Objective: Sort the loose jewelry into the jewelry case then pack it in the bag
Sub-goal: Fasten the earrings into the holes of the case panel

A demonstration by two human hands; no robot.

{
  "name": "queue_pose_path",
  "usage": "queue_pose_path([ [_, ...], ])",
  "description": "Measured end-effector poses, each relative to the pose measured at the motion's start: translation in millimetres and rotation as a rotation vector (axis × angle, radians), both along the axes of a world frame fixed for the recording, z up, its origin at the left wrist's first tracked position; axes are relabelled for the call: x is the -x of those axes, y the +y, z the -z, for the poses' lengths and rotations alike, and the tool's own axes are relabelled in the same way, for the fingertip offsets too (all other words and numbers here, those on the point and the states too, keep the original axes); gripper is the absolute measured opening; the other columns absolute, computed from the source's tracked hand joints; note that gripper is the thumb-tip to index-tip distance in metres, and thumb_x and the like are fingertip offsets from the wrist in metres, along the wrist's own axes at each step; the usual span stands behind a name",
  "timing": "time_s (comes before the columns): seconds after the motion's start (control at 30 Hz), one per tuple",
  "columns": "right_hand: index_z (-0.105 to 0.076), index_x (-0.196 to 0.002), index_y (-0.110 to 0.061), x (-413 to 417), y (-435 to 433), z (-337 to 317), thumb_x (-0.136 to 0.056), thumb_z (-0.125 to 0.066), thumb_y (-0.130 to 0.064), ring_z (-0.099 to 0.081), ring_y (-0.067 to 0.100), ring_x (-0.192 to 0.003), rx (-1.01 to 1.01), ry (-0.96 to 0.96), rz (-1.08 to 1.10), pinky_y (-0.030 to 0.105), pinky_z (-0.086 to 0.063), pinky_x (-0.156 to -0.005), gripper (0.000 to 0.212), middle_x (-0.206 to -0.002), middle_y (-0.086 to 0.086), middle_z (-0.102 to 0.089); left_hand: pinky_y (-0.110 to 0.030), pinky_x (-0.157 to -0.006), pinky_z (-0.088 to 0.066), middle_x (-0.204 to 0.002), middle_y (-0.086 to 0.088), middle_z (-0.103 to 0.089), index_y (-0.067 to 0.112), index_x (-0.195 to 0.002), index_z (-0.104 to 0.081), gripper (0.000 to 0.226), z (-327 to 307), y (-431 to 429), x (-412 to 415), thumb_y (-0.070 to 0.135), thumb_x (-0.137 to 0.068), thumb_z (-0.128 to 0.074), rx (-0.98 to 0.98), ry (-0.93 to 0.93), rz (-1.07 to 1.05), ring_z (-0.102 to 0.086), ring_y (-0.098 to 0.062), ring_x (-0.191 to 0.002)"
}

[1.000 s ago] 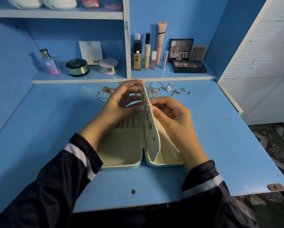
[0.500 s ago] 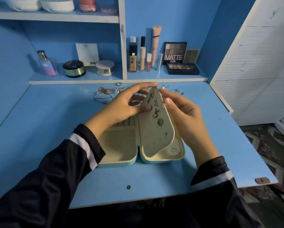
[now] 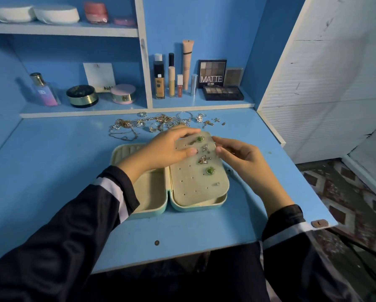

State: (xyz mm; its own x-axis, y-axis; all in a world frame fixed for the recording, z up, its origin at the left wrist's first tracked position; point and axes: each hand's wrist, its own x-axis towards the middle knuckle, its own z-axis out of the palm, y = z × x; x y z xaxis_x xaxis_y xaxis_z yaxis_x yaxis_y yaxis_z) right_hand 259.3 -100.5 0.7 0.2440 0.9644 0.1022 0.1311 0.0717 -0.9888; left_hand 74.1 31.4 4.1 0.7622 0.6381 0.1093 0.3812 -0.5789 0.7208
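Fingers of the left hand [image 3: 167, 148] curl over the far edge of a beige perforated earring panel [image 3: 193, 184], with the thumb pressed on its face, pinching it. Fingers of the right hand [image 3: 245, 159] are curled, thumb and forefinger tips touching the panel's right edge; whether they pinch it cannot be told. The panel lies nearly flat over the right half of an open mint-green jewelry case with cream lining [image 3: 195, 207]. Several earrings are pinned in the panel, among them two green-stone studs [image 3: 210, 170], a star and a butterfly. The case's left half shows ring rolls and a bare compartment. It sits on a blue surface [image 3: 52, 171]. Loose gold and silver jewelry [image 3: 161, 123] lies in a heap just beyond the case, below a blue shelf [image 3: 204, 103] of cosmetics.
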Motion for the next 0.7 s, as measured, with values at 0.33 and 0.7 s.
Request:
queue_pose_path([
  [0.33, -0.068, -0.119, -0.022, -1, -1, 22, -0.087, -0.071, -0.030, -0.066, 0.013, -0.104, 0.122, -0.176, 0.067, 0.039, -0.052, -0.097, 0.033, -0.111, -0.001, -0.069, -0.020, -0.110, -0.019, -0.155, 0.007, -0.035, 0.028, -0.148, -0.040, 0.052, 2, -14, -2, 0.040, -0.099, -0.050, -0.207, 0.244, 0.009, -0.032, -0.011, -0.142],
  [0.7, -0.062, -0.129, -0.014, 9, 2, 18, -0.099, -0.053, -0.031, -0.055, 0.009, -0.095, 0.083, -0.694, 0.086, 0.003, -0.036, -0.075, 0.036, -0.110, 0.000, -0.059, -0.037, -0.119, -0.015, -0.162, 0.015, -0.014, 0.037, -0.156, -0.012, 0.057, -3, -16, -7, 0.054, -0.103, -0.024, -0.330, 0.487, 0.074, -0.016, -0.011, -0.149],
])
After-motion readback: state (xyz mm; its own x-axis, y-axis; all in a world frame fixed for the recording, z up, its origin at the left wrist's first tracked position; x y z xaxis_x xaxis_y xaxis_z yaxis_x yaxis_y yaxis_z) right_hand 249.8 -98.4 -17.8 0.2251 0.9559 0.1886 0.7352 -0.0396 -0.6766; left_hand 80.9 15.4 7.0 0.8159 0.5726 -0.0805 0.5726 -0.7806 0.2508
